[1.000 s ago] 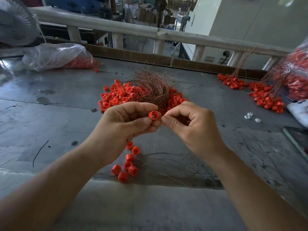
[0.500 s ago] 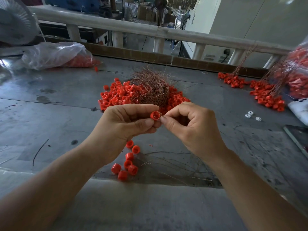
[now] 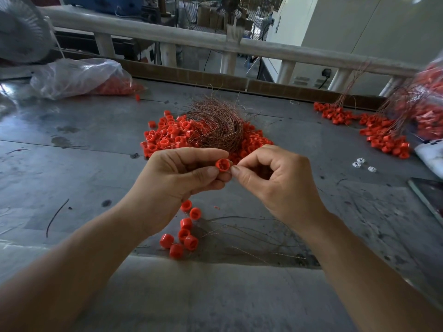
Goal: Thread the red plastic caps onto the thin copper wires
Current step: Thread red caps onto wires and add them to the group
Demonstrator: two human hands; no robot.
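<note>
Red cap [image 3: 223, 164] sits pinched in your left hand [image 3: 177, 185]; right hand [image 3: 278, 185] pinches at its 3 o'clock — on wire, I cannot tell. Misaim and thin wire may buckle.

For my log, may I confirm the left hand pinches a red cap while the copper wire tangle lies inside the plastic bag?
Only the bag is wrong: in the head view the copper wire tangle lies on the loose cap pile; the left hand pinches a red cap.
</note>
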